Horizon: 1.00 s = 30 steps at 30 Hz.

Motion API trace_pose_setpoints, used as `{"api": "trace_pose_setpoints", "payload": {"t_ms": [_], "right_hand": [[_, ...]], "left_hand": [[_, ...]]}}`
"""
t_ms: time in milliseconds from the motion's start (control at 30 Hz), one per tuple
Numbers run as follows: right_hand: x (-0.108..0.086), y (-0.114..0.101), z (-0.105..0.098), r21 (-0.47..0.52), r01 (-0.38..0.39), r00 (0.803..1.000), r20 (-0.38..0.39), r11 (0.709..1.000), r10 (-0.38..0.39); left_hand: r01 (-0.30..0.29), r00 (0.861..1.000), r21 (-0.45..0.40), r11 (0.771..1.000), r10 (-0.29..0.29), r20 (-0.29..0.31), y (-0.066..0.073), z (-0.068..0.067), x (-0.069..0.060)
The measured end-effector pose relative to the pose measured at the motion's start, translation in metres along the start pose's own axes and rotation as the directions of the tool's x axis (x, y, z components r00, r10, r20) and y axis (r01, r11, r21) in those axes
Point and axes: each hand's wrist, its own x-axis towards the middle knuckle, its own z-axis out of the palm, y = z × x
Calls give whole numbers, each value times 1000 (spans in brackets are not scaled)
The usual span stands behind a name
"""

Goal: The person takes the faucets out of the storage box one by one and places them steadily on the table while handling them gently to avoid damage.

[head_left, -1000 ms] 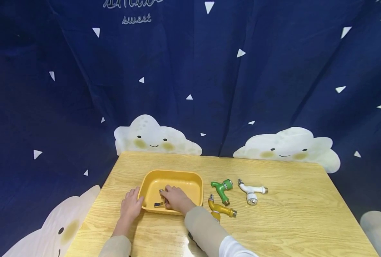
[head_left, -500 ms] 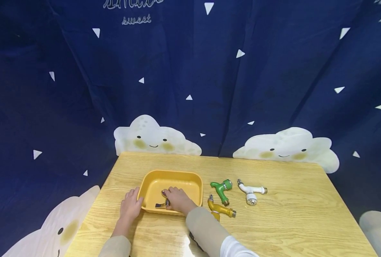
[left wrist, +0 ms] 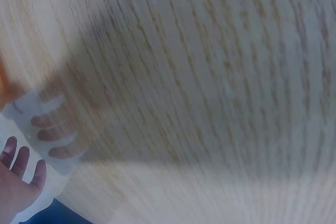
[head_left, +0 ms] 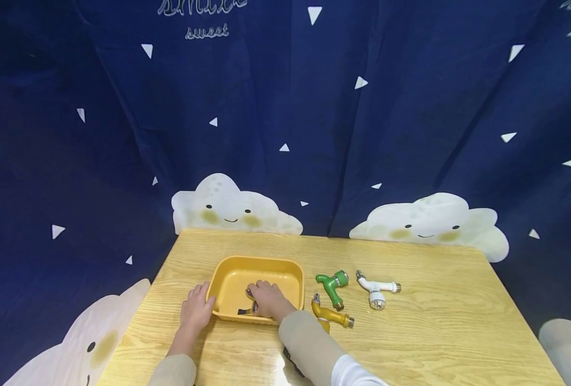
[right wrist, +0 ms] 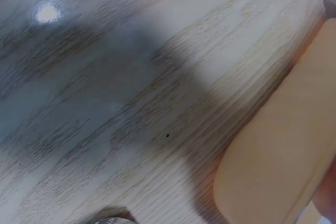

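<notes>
A yellow plastic tray [head_left: 266, 261] sits on the wooden table. My left hand [head_left: 197, 308] holds its left side, the thumb over the rim and the fingers outside. My right hand [head_left: 268, 300] reaches into the tray and grips a small metal item with a flat dark end [head_left: 245, 311] and a shiny rounded end; the hand hides its middle, so I cannot tell its kind. In the left wrist view the fingers of my left hand [left wrist: 21, 177] show at the lower left. The tray's outer wall [right wrist: 278, 145] fills the right of the right wrist view.
Right of the tray lie a green tap [head_left: 332, 288], a white tap [head_left: 378, 285] and a yellow tap [head_left: 332, 316], partly behind my right sleeve. A dark object [head_left: 292, 362] shows under that sleeve. A blue curtain [head_left: 285, 107] hangs behind the table [head_left: 435, 311].
The small metal item has shifted slightly to the right inside the tray along with the fingers of my right hand. My left hand and the taps stay in place.
</notes>
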Motion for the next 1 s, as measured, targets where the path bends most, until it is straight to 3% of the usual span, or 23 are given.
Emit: {"api": "trace_pose_setpoints", "payload": {"t_ms": [500, 700, 1000], "right_hand": [[-6, 14, -10, 49, 14, 997, -73, 999, -11], [-15, 14, -18, 47, 39, 994, -107, 998, -34], [-33, 21, -33, 88, 73, 983, -172, 993, -57]], "left_hand": [[-6, 1000, 4, 1000, 6, 3, 0, 0, -1], [-18, 1000, 2, 1000, 18, -13, -2, 1, -1], [-6, 1000, -4, 1000, 6, 10, -2, 1, 1]]}}
